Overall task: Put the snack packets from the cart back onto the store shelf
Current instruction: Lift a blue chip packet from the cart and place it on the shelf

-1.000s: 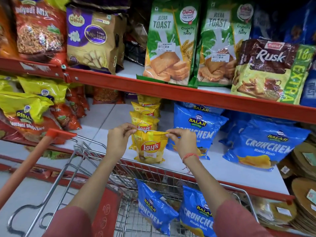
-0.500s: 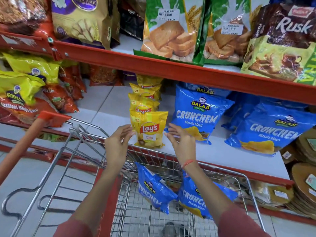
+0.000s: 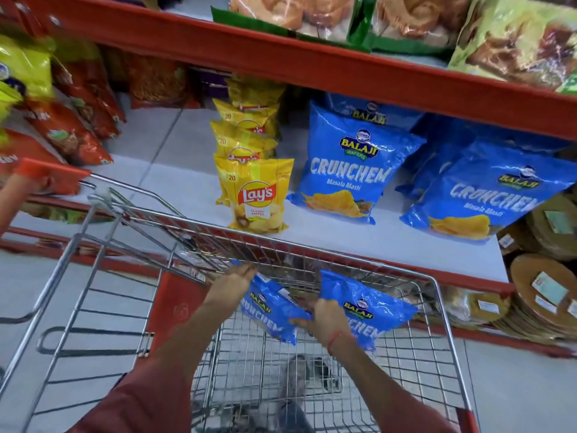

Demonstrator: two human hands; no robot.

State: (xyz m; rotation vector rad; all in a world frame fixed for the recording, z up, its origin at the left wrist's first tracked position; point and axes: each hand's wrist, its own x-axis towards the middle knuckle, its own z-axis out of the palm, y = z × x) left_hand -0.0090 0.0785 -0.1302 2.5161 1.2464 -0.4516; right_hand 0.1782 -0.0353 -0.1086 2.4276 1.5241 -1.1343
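Observation:
Two blue Balaji Crunchem packets lie in the wire cart (image 3: 368,265). My left hand (image 3: 232,281) is down inside the cart, its fingers closed on the top edge of the left blue packet (image 3: 271,310). The top left corner of the right blue packet (image 3: 379,307) is gripped by my right hand (image 3: 327,312). On the white shelf (image 3: 390,245) just beyond the cart stands a row of yellow Lay's packets (image 3: 257,195). Next to it are more blue Crunchem packets (image 3: 349,164).
A red shelf lip (image 3: 312,67) overhangs the white shelf, with toast and rusk packs above it. Red and yellow snack bags (image 3: 68,132) fill the left side. Stacks of round papad packs (image 3: 543,295) sit at the right. The cart's red handle (image 3: 50,176) is at left.
Both hands let go of the front Lay's packet, which now stands on the shelf. They dropped into the cart and each closed on a blue Crunchem packet. The view tilted down.

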